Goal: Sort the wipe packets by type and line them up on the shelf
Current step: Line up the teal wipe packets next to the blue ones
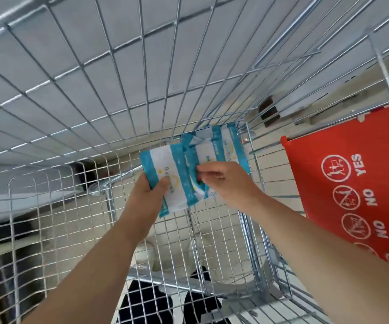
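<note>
1. Nearest to me, both of the person's bare forearms reach down into a wire cart (67,206), and pale floor tiles show through its grid. A red flap (352,195) printed with YES and NO signs hangs at the right side.
2. Next, the left hand (152,191) grips the first packet (165,162) by its lower edge, with the thumb laid across the front and the fingers curled behind.
3. Just beside it, the right hand (228,181) pinches the second packet (206,155) between thumb and fingertips near its side seam. This packet overlaps the first.
4. Farther in, the other packets (232,146) stand on edge in the far right corner of the cart, pressed against the wire.
5. All of them are white with teal bands, so they look like one type, though the print is too blurred to be sure.
6. Judging by the creases and the bent corners, these are soft, light film pouches, squashy rather than stiff, with a slick wrapper.
7. A pinch on a sealed end band should hold best. A broad grip across the middle would let several be carried together, but they might slide over each other.
8. No shelf is in view, so nothing has been lined up yet.
</note>
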Motion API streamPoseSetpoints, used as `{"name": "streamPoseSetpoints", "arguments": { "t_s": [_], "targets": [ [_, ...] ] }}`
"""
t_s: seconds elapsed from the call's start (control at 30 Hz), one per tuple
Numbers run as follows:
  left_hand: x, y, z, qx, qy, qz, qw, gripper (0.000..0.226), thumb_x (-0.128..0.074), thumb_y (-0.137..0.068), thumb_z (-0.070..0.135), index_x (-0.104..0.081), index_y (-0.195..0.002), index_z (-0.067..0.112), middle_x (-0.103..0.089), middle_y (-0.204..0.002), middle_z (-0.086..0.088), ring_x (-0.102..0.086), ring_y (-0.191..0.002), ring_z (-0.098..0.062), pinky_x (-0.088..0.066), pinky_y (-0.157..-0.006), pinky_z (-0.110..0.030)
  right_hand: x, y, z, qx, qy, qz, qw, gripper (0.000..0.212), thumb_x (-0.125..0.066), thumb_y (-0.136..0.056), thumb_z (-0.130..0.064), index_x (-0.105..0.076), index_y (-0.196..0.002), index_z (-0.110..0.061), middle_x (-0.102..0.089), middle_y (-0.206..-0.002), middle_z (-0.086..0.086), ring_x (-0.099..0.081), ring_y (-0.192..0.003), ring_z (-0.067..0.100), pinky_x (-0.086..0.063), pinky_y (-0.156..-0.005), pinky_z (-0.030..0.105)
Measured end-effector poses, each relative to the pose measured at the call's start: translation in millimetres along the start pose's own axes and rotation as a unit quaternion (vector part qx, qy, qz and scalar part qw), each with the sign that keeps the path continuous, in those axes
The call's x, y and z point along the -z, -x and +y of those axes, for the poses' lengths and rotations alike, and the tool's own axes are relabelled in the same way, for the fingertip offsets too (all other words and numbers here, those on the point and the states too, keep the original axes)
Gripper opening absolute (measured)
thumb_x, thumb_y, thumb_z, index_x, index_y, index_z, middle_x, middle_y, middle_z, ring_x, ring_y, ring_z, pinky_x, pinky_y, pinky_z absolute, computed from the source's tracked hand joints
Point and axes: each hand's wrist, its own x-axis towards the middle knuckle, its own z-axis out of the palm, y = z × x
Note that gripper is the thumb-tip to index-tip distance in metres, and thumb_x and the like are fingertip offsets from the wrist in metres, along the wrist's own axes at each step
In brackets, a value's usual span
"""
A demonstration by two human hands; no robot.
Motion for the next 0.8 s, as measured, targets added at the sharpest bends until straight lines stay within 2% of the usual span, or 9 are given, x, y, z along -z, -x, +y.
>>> {"name": "streamPoseSetpoints", "arguments": {
  "t_s": [0.1,0.2,0.27,0.37,0.47,0.5,0.57,0.63,0.8],
  "targets": [
    [10,-5,-2,0.006,-0.021,0.014,1.0,0.032,-0.06,-0.093,0.013,-0.051,-0.124,0.014,-0.068,-0.112,-0.002,-0.067,-0.101,-0.023,-0.055,-0.084,-0.042,-4,4,7,0.015,0.011,0.037,0.999,0.027,-0.05,-0.096,-0.004,-0.065,-0.118,-0.009,-0.067,-0.113,-0.002,-0.061,-0.095,-0.001,-0.045,-0.089,0.006],
    [22,-8,-5,0.002,-0.059,0.04,0.997,0.033,-0.06,-0.092,0.012,-0.052,-0.124,0.014,-0.067,-0.112,-0.004,-0.066,-0.098,-0.026,-0.056,-0.075,-0.04,-4,-4,20,-0.008,0.056,0.188,0.981,0.028,-0.056,-0.092,-0.01,-0.063,-0.118,-0.016,-0.063,-0.117,0.003,-0.06,-0.101,0.011,-0.049,-0.092,0.026],
    [30,-10,-7,-0.002,-0.082,0.049,0.995,0.027,-0.058,-0.093,0.012,-0.054,-0.119,0.014,-0.068,-0.109,-0.005,-0.066,-0.098,-0.026,-0.056,-0.077,-0.042,-7,-12,26,-0.022,0.104,0.216,0.971,0.029,-0.065,-0.081,-0.023,-0.061,-0.11,-0.022,-0.062,-0.108,0.004,-0.061,-0.095,0.017,-0.052,-0.085,0.036],
    [37,-11,-9,0.004,-0.103,0.04,0.994,0.024,-0.06,-0.092,0.015,-0.057,-0.117,0.016,-0.069,-0.108,-0.003,-0.067,-0.097,-0.025,-0.056,-0.081,-0.047,-11,-21,28,-0.071,0.117,0.185,0.973,0.025,-0.071,-0.076,-0.028,-0.06,-0.095,-0.016,-0.062,-0.085,-0.002,-0.06,-0.077,0.016,-0.046,-0.063,0.028],
    [33,-11,-12,0.007,-0.116,0.039,0.992,0.026,-0.062,-0.092,0.017,-0.058,-0.117,0.014,-0.069,-0.107,-0.003,-0.067,-0.097,-0.024,-0.055,-0.08,-0.04,-19,-18,22,-0.069,0.079,0.146,0.984,0.009,-0.069,-0.079,-0.021,-0.066,-0.08,-0.012,-0.062,-0.068,-0.003,-0.054,-0.062,0.012,-0.036,-0.049,0.016],
    [30,-12,-12,0.006,-0.116,0.044,0.992,0.025,-0.061,-0.092,0.018,-0.058,-0.116,0.013,-0.069,-0.106,-0.004,-0.067,-0.097,-0.025,-0.055,-0.081,-0.04,-23,-17,20,-0.07,0.048,0.131,0.988,0.009,-0.068,-0.081,-0.017,-0.068,-0.082,-0.009,-0.066,-0.072,0.002,-0.056,-0.063,0.014,-0.042,-0.052,0.018],
    [24,-12,-12,0.006,-0.109,0.044,0.993,0.023,-0.059,-0.093,0.018,-0.059,-0.116,0.014,-0.069,-0.106,-0.005,-0.066,-0.097,-0.026,-0.055,-0.085,-0.044,-30,-15,19,-0.088,-0.009,0.109,0.99,0.013,-0.066,-0.083,-0.014,-0.068,-0.089,-0.002,-0.071,-0.084,0.013,-0.064,-0.073,0.022,-0.055,-0.07,0.037],
    [21,-11,-9,0.008,-0.093,0.034,0.995,0.022,-0.057,-0.094,0.016,-0.058,-0.116,0.013,-0.069,-0.107,-0.007,-0.066,-0.097,-0.027,-0.055,-0.085,-0.044,-36,-12,17,-0.098,-0.071,0.079,0.989,0.01,-0.065,-0.084,-0.011,-0.067,-0.092,-0.005,-0.072,-0.092,0.014,-0.069,-0.086,0.03,-0.056,-0.08,0.052],
    [35,-10,-4,0.014,-0.047,0.03,0.998,0.032,-0.064,-0.089,0.012,-0.056,-0.12,0.012,-0.069,-0.109,-0.007,-0.067,-0.097,-0.027,-0.055,-0.087,-0.046,-43,-4,14,-0.1,-0.167,0.036,0.98,0.018,-0.061,-0.089,-0.005,-0.063,-0.105,0.003,-0.069,-0.104,0.018,-0.069,-0.089,0.027,-0.059,-0.08,0.04]
  ]
}}
